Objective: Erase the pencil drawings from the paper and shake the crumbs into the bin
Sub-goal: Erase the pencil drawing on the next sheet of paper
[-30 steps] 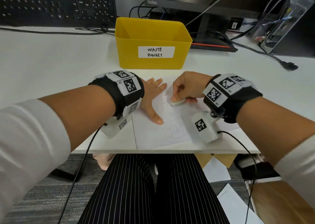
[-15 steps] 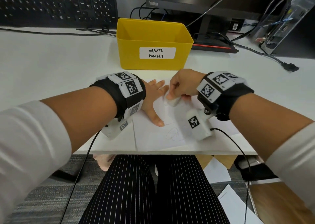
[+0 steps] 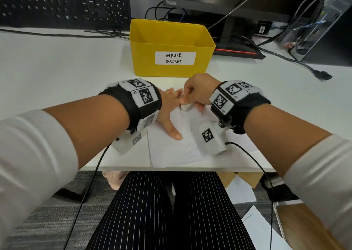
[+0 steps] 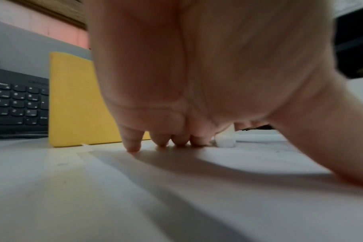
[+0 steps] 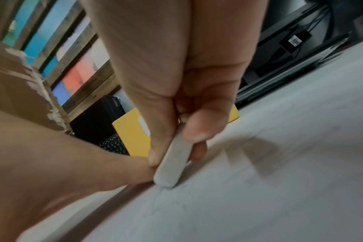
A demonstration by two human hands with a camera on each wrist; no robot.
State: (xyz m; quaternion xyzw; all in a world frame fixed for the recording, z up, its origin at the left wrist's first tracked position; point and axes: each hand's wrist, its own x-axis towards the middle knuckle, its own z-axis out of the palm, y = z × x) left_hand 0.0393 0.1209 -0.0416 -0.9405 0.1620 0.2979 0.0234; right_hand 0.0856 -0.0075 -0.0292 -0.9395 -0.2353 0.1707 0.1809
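Pinching the small, firm eraser [image 3: 186,107] by its sides, the right hand [image 3: 200,91] is rubbing the thin, crease-prone paper [image 3: 167,150] while the flat-fingered left hand [image 3: 168,114] is pinning it.

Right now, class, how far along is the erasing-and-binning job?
Midway. Done: little; only faint lines show under the eraser. In hand: the right hand pinches the eraser against the paper, while the left hand presses the sheet flat. Left: a pencil scribble near the front edge remains, and the paper has not yet been shaken over the yellow waste basket.
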